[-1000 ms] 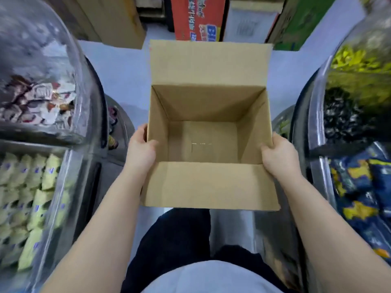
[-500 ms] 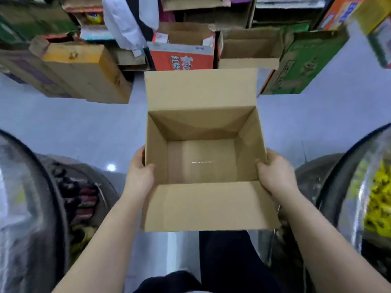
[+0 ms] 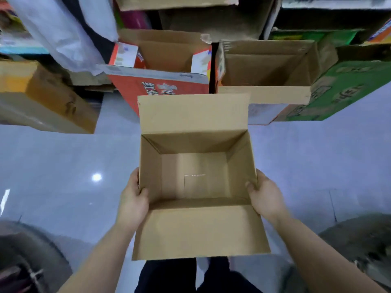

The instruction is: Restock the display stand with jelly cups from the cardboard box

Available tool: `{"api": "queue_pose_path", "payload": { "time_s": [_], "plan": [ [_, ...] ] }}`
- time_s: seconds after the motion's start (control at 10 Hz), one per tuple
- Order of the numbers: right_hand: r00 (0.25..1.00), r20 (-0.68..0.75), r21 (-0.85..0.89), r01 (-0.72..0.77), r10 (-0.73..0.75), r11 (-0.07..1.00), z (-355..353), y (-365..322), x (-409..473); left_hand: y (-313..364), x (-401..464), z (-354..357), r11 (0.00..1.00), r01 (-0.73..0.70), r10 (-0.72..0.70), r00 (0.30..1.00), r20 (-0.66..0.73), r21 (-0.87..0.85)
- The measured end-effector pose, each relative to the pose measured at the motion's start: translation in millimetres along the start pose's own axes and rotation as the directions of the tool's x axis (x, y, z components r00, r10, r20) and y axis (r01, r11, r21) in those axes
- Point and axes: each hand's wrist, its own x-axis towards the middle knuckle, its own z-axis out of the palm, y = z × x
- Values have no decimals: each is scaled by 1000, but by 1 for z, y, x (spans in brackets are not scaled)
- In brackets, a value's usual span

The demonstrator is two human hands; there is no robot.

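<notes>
The box (image 3: 194, 178) is held in the air in front of the person, above the grey floor (image 3: 53, 166), its mouth facing up and its inside bare cardboard with nothing in it. Its far flap stands up and its near flap hangs out toward the body.

The left hand (image 3: 132, 199) grips the left wall near the near corner: the thumb hooks over the rim and lies inside, the palm is flat against the outside. The right hand (image 3: 266, 195) grips the right wall the same way, thumb curled over the edge into the box, fingers hidden behind the wall. Both grips are closed on the cardboard.

Beyond the box, other cartons stand on the floor: a red box (image 3: 160, 81) with open flaps straight ahead, an open brown box (image 3: 266, 68) just to its right, a green box (image 3: 349, 87) farther right, and a tan box (image 3: 46, 96) at the left. White plastic wrap (image 3: 57, 32) hangs at the upper left. Dark rounded shapes at both lower corners are too blurred to identify. No jelly cups or stand can be made out.
</notes>
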Motion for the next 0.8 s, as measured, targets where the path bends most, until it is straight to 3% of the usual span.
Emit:
{"api": "queue_pose_path", "payload": {
  "time_s": [0.2, 0.4, 0.6, 0.7, 0.8],
  "plan": [
    [1000, 3, 19, -13, 13, 1000, 109, 41, 140, -79, 148, 74, 991, -69, 68, 998, 20, 115],
    [997, -49, -53, 56, -59, 997, 158, 70, 229, -123, 237, 121, 984, -112, 113, 994, 2, 140],
    [994, -32, -90, 104, -107, 990, 172, 78, 251, -140, 268, 133, 978, -135, 129, 990, 53, 160],
    [997, 14, 67, 70, -71, 995, 152, 79, 240, -132, 265, 123, 985, -144, 130, 981, 147, 93],
    [984, -158, 200, 111, -79, 974, 107, 85, 223, -122, 256, 90, 988, -151, 149, 987, 57, 31]
  ]
}}
